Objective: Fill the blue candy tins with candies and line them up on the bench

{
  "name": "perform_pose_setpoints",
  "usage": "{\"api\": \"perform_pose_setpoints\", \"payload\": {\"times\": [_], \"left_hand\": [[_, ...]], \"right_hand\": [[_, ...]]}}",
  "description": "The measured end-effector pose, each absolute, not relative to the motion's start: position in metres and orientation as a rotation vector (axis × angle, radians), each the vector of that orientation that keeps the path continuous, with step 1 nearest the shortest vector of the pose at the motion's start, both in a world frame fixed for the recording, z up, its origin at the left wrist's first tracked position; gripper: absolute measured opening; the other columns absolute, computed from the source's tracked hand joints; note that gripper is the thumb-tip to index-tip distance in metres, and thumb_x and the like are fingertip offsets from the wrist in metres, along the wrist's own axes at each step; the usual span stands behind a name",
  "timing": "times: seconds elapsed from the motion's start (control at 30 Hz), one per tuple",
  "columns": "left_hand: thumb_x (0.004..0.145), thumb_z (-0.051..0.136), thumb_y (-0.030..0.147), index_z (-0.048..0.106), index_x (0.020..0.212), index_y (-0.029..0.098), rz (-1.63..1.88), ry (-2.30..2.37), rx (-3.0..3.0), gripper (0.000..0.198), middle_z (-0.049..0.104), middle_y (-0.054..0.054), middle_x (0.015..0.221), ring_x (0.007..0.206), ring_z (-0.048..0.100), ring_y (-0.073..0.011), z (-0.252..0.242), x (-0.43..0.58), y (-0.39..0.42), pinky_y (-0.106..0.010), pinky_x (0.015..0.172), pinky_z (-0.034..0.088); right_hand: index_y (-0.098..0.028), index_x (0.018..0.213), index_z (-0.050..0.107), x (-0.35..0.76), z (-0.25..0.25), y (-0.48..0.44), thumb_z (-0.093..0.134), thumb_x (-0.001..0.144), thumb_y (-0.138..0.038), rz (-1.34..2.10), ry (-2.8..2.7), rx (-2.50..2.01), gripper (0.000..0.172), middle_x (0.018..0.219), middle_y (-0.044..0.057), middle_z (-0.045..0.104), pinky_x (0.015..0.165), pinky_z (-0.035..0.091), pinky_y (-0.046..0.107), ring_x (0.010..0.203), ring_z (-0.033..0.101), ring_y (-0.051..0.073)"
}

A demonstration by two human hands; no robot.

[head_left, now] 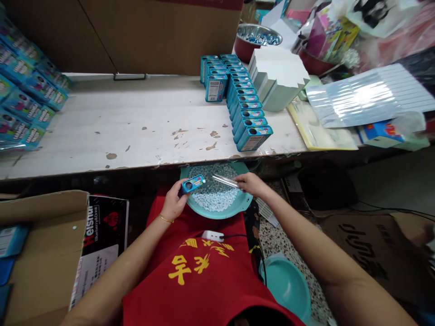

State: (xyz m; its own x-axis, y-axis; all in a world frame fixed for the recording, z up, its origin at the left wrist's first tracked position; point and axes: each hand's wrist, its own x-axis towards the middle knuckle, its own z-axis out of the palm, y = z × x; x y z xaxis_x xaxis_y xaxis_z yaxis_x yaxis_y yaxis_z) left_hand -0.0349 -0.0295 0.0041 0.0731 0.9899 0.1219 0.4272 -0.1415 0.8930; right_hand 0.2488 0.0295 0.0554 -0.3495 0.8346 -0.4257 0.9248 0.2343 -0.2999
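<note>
Over a basin (220, 214), a tin (193, 183) is clasped by the curled left hand (174, 202), tweezers (224, 181) by the closed right hand (252, 185).

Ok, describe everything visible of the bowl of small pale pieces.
The round teal bowl looks plastic, with a tab on its lower-right rim. Upright, it holds many small pale pieces and sits by the red cloth and white table. A blue tin and metal tongs are over it; contact is unclear.

We see tongs (231, 183) of shiny metal; basin (242, 203) of smooth plastic; small case (195, 183) glossy, printed. We note apron (149, 294) of matt cloth; tabletop (152, 122) painted-looking, chipped, rough in patches; carton (163, 40) dull cardboard; sheet (336, 90) glossy plastic.
</note>
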Motion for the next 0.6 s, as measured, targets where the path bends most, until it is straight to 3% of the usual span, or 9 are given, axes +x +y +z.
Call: {"api": "perform_pose_setpoints", "payload": {"times": [0.13,0.23,0.43,0.6], "left_hand": [[0.074,0.054,0.024,0.049,0.112,0.017,1.074,1.453,1.594,0.039,0.058,-0.007,0.107,0.096,0.055,-0.0183,0.004,-0.045,-0.035,-0.033,0.088,0.041],[0.073,0.056,0.026,0.050,0.112,0.017,1.089,1.478,1.565,0.040,0.058,-0.007,0.107,0.095,0.054,-0.0178,0.004,-0.047,-0.036,-0.032,0.088,0.041],[0.072,0.060,0.031,0.049,0.111,0.017,1.116,1.486,1.510,0.042,0.058,-0.007,0.105,0.094,0.055,-0.0180,0.003,-0.047,-0.034,-0.032,0.088,0.042],[0.072,0.060,0.030,0.049,0.111,0.017,1.128,1.471,1.513,0.043,0.058,-0.007,0.106,0.095,0.055,-0.0175,0.000,-0.047,-0.031,-0.032,0.088,0.041]], "right_hand": [[-0.020,0.109,0.060,0.215,-0.018,0.022,0.038,0.080,-0.009,-0.539,2.180,1.650,0.038,0.102,0.011,0.063,0.077,0.043,0.027,0.093,0.058,0.020],[-0.015,0.102,0.064,0.191,-0.045,0.012,0.037,0.079,-0.008,-0.580,2.195,1.557,0.035,0.100,0.015,0.063,0.078,0.043,0.032,0.095,0.057,0.024],[-0.025,0.100,0.066,0.203,-0.056,0.013,0.048,0.072,-0.008,-0.845,2.255,1.396,0.037,0.102,0.004,0.065,0.078,0.042,0.022,0.097,0.057,0.019],[-0.022,0.101,0.066,0.232,-0.033,0.018,0.049,0.073,-0.012,-1.075,2.286,1.422,0.034,0.100,-0.001,0.066,0.074,0.042,0.018,0.090,0.059,0.015]]}}
